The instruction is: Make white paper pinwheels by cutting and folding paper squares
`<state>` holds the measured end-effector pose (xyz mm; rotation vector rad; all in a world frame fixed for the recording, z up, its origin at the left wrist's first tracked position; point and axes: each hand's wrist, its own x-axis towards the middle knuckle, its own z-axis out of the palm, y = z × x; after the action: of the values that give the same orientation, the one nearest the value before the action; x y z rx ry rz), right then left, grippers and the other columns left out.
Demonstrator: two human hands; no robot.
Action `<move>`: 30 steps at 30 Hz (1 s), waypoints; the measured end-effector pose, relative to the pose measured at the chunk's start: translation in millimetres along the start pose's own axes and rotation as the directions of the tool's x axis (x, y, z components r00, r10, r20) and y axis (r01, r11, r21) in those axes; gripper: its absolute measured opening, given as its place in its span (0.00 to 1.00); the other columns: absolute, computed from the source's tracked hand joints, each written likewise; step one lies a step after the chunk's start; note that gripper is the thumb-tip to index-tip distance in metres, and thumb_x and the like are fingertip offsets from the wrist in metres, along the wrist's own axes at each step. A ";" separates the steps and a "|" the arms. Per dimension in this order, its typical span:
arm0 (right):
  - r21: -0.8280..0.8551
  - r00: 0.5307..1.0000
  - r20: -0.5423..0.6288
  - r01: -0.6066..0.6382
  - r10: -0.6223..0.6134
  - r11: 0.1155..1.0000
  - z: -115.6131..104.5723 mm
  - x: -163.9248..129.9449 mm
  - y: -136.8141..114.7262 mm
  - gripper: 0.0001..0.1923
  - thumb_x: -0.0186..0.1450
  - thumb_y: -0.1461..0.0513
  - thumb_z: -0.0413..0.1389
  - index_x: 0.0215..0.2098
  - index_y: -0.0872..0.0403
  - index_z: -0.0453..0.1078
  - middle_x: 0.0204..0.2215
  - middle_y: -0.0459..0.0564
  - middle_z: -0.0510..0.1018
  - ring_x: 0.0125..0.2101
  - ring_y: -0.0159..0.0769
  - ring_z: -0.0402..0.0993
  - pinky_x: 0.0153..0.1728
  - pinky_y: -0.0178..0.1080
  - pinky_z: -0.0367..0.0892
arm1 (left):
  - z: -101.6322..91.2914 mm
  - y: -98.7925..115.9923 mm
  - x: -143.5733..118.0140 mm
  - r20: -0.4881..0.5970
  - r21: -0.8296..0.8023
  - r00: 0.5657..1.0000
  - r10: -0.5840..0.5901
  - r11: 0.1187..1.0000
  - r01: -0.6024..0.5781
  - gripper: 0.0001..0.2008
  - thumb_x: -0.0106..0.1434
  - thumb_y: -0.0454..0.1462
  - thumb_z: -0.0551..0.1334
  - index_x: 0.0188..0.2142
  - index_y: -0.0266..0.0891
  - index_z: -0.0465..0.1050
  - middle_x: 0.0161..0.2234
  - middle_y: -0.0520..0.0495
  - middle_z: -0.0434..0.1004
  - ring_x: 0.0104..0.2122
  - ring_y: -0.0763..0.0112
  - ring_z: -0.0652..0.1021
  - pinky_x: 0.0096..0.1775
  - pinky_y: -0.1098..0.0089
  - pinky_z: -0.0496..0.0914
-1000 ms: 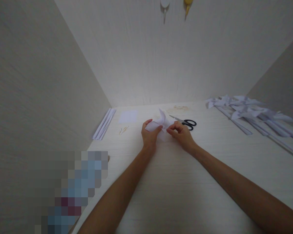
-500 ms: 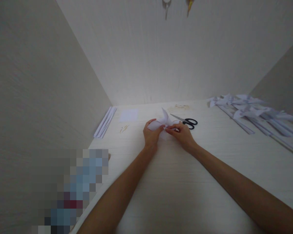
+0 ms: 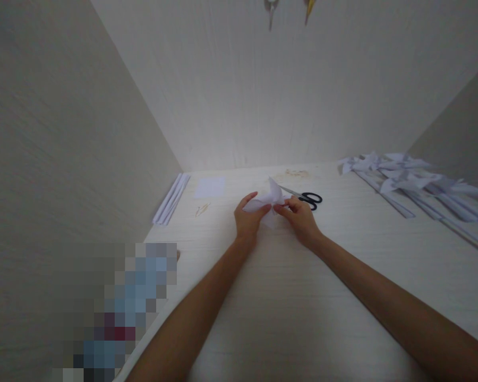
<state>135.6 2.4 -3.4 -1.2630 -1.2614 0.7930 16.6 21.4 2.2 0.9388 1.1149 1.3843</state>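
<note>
A white paper pinwheel (image 3: 275, 190) with curved blades is between my two hands, above the middle of the table. My left hand (image 3: 247, 218) grips its left side, thumb pressed near the centre. At its right side, my right hand (image 3: 300, 218) pinches the paper close to the centre with thumb and fingers. Whatever lies under the fingertips is hidden. Just beyond my right hand, black-handled scissors (image 3: 311, 198) lie on the table, their blades pointing left and partly behind the pinwheel.
Several finished-looking paper pinwheels (image 3: 410, 183) on sticks lie at the right. Rolled paper sticks (image 3: 172, 199) rest along the left edge, beside a square paper sheet (image 3: 210, 187). Thin tan pieces (image 3: 203, 210) lie below the sheet, others (image 3: 297, 173) near the back wall. A blurred-out patch covers the lower left.
The upper blade of the pinwheel has shifted and looks broader, leaning right. My right fingers have moved slightly at its centre; my left hand stays nearly in place.
</note>
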 end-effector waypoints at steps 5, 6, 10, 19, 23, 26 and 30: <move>0.051 1.000 0.000 -0.013 0.013 0.999 0.4 0.6 5.3 0.08 0.49 0.57 0.57 0.20 0.54 0.69 0.24 0.45 0.66 0.26 0.32 0.63 0.28 0.36 0.59 | 0.0 1.2 -1.1 0.017 0.006 1.000 -0.013 1.000 0.013 0.32 0.34 0.34 0.69 0.43 0.35 0.69 0.24 0.52 0.71 0.23 0.76 0.70 0.29 0.72 0.66; 0.052 1.000 -0.003 -0.015 0.015 0.999 0.4 0.7 5.7 0.08 0.49 0.57 0.57 0.20 0.54 0.69 0.24 0.45 0.66 0.26 0.32 0.63 0.28 0.36 0.59 | -0.1 1.0 -1.1 0.020 0.005 1.000 -0.014 1.000 0.014 0.33 0.34 0.34 0.69 0.44 0.35 0.68 0.24 0.51 0.72 0.23 0.76 0.71 0.29 0.72 0.66; 0.049 1.000 -0.018 -0.009 0.010 0.999 0.7 1.1 5.6 0.07 0.49 0.58 0.57 0.19 0.54 0.69 0.24 0.45 0.66 0.27 0.32 0.63 0.29 0.36 0.60 | -0.8 -1.1 -0.3 0.032 0.014 0.999 0.005 1.000 -0.006 0.35 0.34 0.35 0.69 0.46 0.34 0.67 0.24 0.51 0.72 0.23 0.76 0.71 0.30 0.71 0.67; 0.177 0.994 -0.083 -0.049 0.064 0.983 3.4 -2.7 5.5 0.10 0.47 0.59 0.60 0.23 0.53 0.63 0.23 0.43 0.65 0.24 0.30 0.63 0.24 0.34 0.59 | 3.7 3.1 -3.0 -0.006 0.015 1.000 0.023 1.000 -0.022 0.33 0.35 0.32 0.68 0.45 0.34 0.68 0.24 0.52 0.72 0.23 0.77 0.70 0.28 0.73 0.66; 0.411 0.979 -0.130 -0.093 0.159 0.907 8.1 -4.9 5.8 0.20 0.42 0.61 0.62 0.27 0.51 0.56 0.24 0.39 0.65 0.21 0.27 0.63 0.21 0.32 0.59 | 4.6 5.1 -5.2 0.024 0.020 0.999 0.024 1.000 -0.024 0.31 0.36 0.32 0.67 0.44 0.35 0.68 0.23 0.52 0.72 0.23 0.78 0.70 0.28 0.74 0.66; 0.510 0.973 -0.113 -0.116 0.200 0.852 10.6 -4.7 5.8 0.22 0.42 0.62 0.62 0.28 0.50 0.53 0.26 0.38 0.65 0.21 0.26 0.64 0.20 0.31 0.59 | 4.5 4.5 -5.5 0.041 0.030 0.999 0.027 0.999 -0.028 0.30 0.36 0.33 0.67 0.43 0.35 0.69 0.26 0.51 0.73 0.24 0.77 0.71 0.29 0.73 0.66; 0.525 0.972 -0.095 -0.133 0.213 0.840 11.1 -4.5 4.0 0.23 0.42 0.63 0.61 0.29 0.49 0.50 0.26 0.38 0.63 0.20 0.26 0.63 0.19 0.31 0.59 | 4.1 1.8 -4.5 0.048 0.049 0.998 0.032 0.998 -0.034 0.29 0.36 0.34 0.68 0.42 0.36 0.69 0.25 0.51 0.72 0.24 0.75 0.71 0.29 0.72 0.67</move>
<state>124.8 1.6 -10.0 -0.9761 -0.7412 1.0632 20.6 17.5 5.2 1.0247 1.1075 1.3597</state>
